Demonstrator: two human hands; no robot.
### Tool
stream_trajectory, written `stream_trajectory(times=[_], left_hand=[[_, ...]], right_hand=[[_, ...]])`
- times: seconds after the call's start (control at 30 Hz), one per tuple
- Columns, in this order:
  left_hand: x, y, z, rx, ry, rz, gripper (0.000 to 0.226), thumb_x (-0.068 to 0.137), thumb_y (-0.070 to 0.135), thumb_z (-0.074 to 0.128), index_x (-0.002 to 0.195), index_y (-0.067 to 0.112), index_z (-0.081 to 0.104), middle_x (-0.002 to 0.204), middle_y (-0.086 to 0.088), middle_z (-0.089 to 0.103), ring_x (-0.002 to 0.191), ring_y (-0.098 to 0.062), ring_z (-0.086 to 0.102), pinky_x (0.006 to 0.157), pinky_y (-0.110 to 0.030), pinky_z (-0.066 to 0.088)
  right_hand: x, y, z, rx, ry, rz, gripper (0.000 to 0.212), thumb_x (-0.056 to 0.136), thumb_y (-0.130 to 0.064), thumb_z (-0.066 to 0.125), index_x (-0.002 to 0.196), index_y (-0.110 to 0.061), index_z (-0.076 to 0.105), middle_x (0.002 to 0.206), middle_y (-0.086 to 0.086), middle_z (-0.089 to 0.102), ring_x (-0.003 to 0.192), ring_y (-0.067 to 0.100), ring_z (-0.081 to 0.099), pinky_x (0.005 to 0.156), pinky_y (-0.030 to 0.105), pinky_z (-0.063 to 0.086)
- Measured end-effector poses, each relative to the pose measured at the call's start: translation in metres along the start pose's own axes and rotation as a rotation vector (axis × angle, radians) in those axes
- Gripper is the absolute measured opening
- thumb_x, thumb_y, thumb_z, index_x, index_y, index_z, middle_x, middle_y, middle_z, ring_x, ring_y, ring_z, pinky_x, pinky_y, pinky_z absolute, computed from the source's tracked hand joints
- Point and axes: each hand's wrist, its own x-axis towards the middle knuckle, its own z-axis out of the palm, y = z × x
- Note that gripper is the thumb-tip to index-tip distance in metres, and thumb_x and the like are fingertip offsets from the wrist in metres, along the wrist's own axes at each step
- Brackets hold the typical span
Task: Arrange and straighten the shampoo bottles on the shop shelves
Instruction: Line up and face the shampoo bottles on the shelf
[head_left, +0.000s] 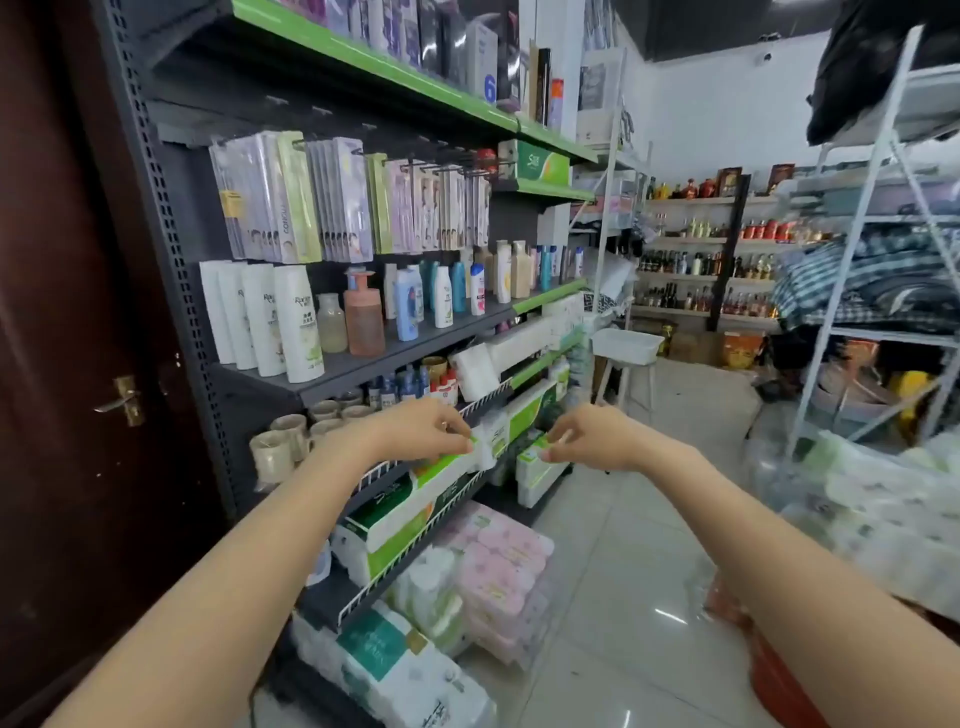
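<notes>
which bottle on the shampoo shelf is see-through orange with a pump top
The peach-orange pump bottle, standing between the small clear bottle and the blue-and-white bottles; the rest are opaque.

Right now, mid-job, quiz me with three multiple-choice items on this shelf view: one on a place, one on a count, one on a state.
1. Where does the peach pump bottle stand?
A. right of the tall white bottles
B. on the floor
C. top shelf

2. How many tall white bottles stand in the row at the shelf's left end?
A. one
B. four
C. nine

3. What are both hands doing?
A. hanging idle
B. pinching tissue packs
C. holding mugs

Answers: 1 A, it stands past the clear bottle. 2 B, four stand side by side. 3 B, the left hand and right hand pinch the green-and-white tissue packs.
</notes>
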Motion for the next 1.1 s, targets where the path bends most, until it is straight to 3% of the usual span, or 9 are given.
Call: stream_trajectory(times=[0.17, 0.33, 0.57, 0.9, 1.1], left_hand=[[0.091, 0.015, 0.024, 0.059, 0.088, -0.002, 0.037, 0.094, 0.037, 0.052, 0.127, 0.02, 0.054, 0.122, -0.002, 0.058, 0.093, -0.01, 0.049, 0.081, -0.022, 0.038], [0.181, 0.024, 0.054, 0.014, 0.184, -0.025, 0.031, 0.092, 0.037, 0.053, 0.12, 0.025, 0.058, 0.108, 0.003, 0.064, 0.101, -0.015, 0.057, 0.086, -0.032, 0.047], [0.299, 0.029, 0.078, 0.011, 0.185, -0.049, 0.032, 0.09, 0.041, 0.052, 0.118, 0.028, 0.057, 0.11, 0.003, 0.064, 0.102, -0.017, 0.059, 0.09, -0.037, 0.048], [0.513, 0.003, 0.045, 0.039, 0.243, -0.028, 0.033, 0.09, 0.038, 0.052, 0.12, 0.024, 0.058, 0.108, 0.002, 0.063, 0.102, -0.021, 0.058, 0.09, -0.039, 0.048], [0.647, -0.002, 0.015, 0.063, 0.291, 0.02, 0.031, 0.091, 0.035, 0.051, 0.118, 0.023, 0.059, 0.107, 0.001, 0.063, 0.095, -0.019, 0.059, 0.078, -0.031, 0.047]], right_hand=[[0.055, 0.07, -0.009, -0.012, 0.044, -0.01, 0.042, 0.09, -0.044, 0.056, 0.119, -0.013, 0.061, 0.113, 0.006, 0.066, 0.099, 0.022, 0.062, 0.091, 0.042, 0.05], [0.111, 0.137, -0.018, -0.019, 0.131, 0.007, 0.036, 0.09, -0.043, 0.053, 0.119, -0.021, 0.057, 0.109, 0.004, 0.067, 0.094, 0.022, 0.064, 0.086, 0.044, 0.052], [0.192, 0.21, -0.014, 0.0, 0.151, 0.067, 0.036, 0.091, -0.038, 0.052, 0.124, -0.023, 0.055, 0.118, 0.002, 0.061, 0.101, 0.022, 0.06, 0.085, 0.043, 0.052], [0.381, 0.29, -0.045, 0.011, 0.156, 0.116, 0.036, 0.093, -0.034, 0.052, 0.126, -0.02, 0.055, 0.115, 0.003, 0.062, 0.094, 0.022, 0.061, 0.083, 0.042, 0.053], [0.491, 0.34, -0.082, 0.028, 0.221, 0.155, 0.037, 0.093, -0.03, 0.05, 0.129, -0.019, 0.053, 0.118, 0.002, 0.061, 0.102, 0.022, 0.058, 0.083, 0.043, 0.053]])
